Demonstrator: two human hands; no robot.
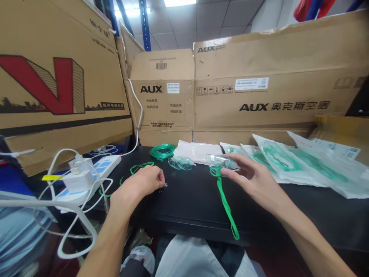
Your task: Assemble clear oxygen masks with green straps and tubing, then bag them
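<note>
My left hand (147,179) is low over the black table, its fingers pinched on a small clear piece (165,185). In my right hand (245,171) is a clear plastic part (221,161), gripped between thumb and fingers. A green elastic strap (226,204) hangs from that part over the table's front edge. Between the hands and farther back lies a clear mask (181,163), with a coil of green tubing (163,151) behind it. Another green strap (141,166) rests behind my left hand, partly hidden by it.
Several clear packages with green tubing (281,156) lie at the right, beside a white pouch (198,151) at the back. White cables and a power strip (108,165) occupy the left. Large cardboard boxes (219,104) stand behind the black table (187,207).
</note>
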